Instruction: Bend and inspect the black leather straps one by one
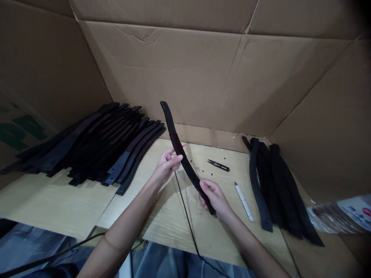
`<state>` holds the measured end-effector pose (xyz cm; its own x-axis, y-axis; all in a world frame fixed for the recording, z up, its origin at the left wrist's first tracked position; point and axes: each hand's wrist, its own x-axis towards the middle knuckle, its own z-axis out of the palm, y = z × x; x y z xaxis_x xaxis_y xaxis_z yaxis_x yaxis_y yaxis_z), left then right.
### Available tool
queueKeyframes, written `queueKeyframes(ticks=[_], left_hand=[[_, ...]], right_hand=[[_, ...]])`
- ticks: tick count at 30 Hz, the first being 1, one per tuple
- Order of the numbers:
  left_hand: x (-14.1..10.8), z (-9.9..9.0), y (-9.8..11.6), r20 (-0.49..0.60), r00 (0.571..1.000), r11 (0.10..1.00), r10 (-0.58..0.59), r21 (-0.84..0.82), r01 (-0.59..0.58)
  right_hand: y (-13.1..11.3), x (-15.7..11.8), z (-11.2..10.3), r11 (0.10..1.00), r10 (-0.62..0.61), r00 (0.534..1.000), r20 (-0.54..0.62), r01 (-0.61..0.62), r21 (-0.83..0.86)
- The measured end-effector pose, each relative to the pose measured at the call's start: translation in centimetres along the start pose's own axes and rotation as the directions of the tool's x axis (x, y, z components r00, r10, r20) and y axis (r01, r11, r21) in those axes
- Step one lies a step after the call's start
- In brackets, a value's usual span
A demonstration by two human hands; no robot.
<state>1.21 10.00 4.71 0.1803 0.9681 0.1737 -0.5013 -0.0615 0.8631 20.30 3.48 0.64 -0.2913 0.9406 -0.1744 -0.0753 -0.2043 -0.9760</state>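
Note:
A long, curved black strap-like strip (189, 172) is held up at a slant over the table. My left hand (169, 164) pinches it near the middle, thumb on the near face. Lower down, my right hand (214, 195) grips it close to its bottom end, with some fingers hidden behind it. The strip's upper end stands free, tilted to the left. Beyond my right hand lie thread snips (218, 165) with black handles, and a slim white pen-like tool (244, 201) with a dark tip.
On the left is a large pile of similar dark strips (110, 143); several more strips (275, 185) lie at the right. Cardboard walls (174, 73) enclose the table (162, 220). A clear plastic bottle (342, 214) sits at the right edge. A thin dark cord (185, 208) hangs below my left hand.

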Motion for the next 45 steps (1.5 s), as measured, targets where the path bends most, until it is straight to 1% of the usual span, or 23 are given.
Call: queueKeyframes(ticks=[3,5,8,10,11,13,15,17,19,21,23,25,27,29,30,32,34,36,38,41,43,45], left_hand=[[-0.1,-0.1,0.6,0.029,0.999,1.000,-0.028,-0.006,0.028],[-0.1,-0.3,0.8,0.059,0.997,0.998,-0.050,-0.019,0.052],[0.0,-0.6,1.0,0.109,0.990,0.994,-0.090,-0.050,0.096],[0.0,-0.6,1.0,0.140,0.983,0.990,-0.117,-0.059,0.127],[0.0,-0.6,0.9,0.157,0.979,0.989,-0.128,-0.057,0.138],[0.0,-0.6,0.8,0.185,0.973,0.989,-0.139,-0.034,0.147],[0.0,-0.7,0.7,0.203,0.970,0.990,-0.135,-0.002,0.139],[0.0,-0.7,0.6,0.206,0.970,0.992,-0.126,0.024,0.124],[0.0,-0.7,0.6,0.203,0.972,0.993,-0.117,0.032,0.113],[0.0,-0.7,0.6,0.198,0.974,0.994,-0.111,0.029,0.108],[0.0,-0.6,0.7,0.193,0.975,0.994,-0.109,0.022,0.106],[-0.1,-0.5,0.7,0.186,0.976,0.994,-0.111,0.029,0.107],[-0.1,-0.5,0.5,0.174,0.978,0.994,-0.112,0.041,0.106],[0.0,-0.4,0.1,0.138,0.986,0.994,-0.097,0.055,0.090],[0.1,-0.3,-0.1,0.102,0.992,0.996,-0.077,0.062,0.071],[0.2,-0.2,-0.5,0.004,1.000,0.997,-0.010,0.081,0.010],[0.4,-0.2,-0.8,-0.100,0.993,0.993,0.067,0.105,-0.056],[0.5,-0.1,-0.9,-0.155,0.981,0.986,0.117,0.134,-0.096],[0.6,-0.1,-1.0,-0.151,0.981,0.982,0.122,0.165,-0.097],[0.5,-0.3,-1.0,-0.108,0.991,0.980,0.083,0.187,-0.062],[0.5,-0.4,-1.0,-0.082,0.995,0.983,0.054,0.177,-0.039],[0.4,-0.4,-0.8,-0.055,0.998,0.988,0.032,0.150,-0.023]], right_hand=[[-0.2,0.1,-0.2,0.986,-0.092,0.992,-0.082,0.080,-0.145],[-0.4,0.1,-0.5,0.954,-0.177,0.976,-0.128,0.138,-0.268],[-0.4,0.0,-0.9,0.847,-0.337,0.924,-0.184,0.211,-0.489],[-0.5,-0.1,-1.1,0.762,-0.420,0.886,-0.194,0.228,-0.606],[-0.4,-0.1,-1.1,0.731,-0.445,0.874,-0.195,0.229,-0.642],[-0.4,-0.1,-1.1,0.707,-0.462,0.865,-0.197,0.226,-0.670],[-0.4,-0.1,-1.1,0.724,-0.457,0.865,-0.207,0.226,-0.652],[-0.5,-0.1,-1.0,0.775,-0.421,0.881,-0.216,0.227,-0.589],[-0.7,0.0,-1.0,0.850,-0.346,0.914,-0.210,0.211,-0.483],[-0.8,0.0,-1.0,0.919,-0.247,0.953,-0.178,0.172,-0.354],[-0.8,0.0,-1.1,0.967,-0.151,0.980,-0.128,0.119,-0.227],[-0.6,-0.1,-1.2,0.994,-0.058,0.996,-0.072,0.050,-0.100],[-0.4,-0.1,-1.3,0.999,0.032,0.999,0.008,-0.032,0.019],[-0.3,-0.1,-1.2,0.991,0.086,0.990,0.112,-0.097,0.095],[-0.3,-0.1,-1.1,0.987,0.095,0.982,0.161,-0.114,0.109],[-0.4,-0.1,-0.9,0.988,0.080,0.972,0.222,-0.107,0.114],[-0.4,-0.1,-0.5,0.992,0.041,0.971,0.237,-0.068,0.109],[-0.3,-0.1,-0.3,0.994,0.000,0.977,0.213,-0.023,0.106],[-0.1,0.0,-0.2,0.996,-0.024,0.985,0.173,0.009,0.086],[0.1,0.2,-0.4,0.998,-0.044,0.992,0.117,0.039,0.044],[0.1,0.2,-0.5,0.998,-0.038,0.995,0.089,0.034,0.051],[-0.1,0.1,-0.6,0.996,-0.004,0.997,0.080,-0.004,0.095]])
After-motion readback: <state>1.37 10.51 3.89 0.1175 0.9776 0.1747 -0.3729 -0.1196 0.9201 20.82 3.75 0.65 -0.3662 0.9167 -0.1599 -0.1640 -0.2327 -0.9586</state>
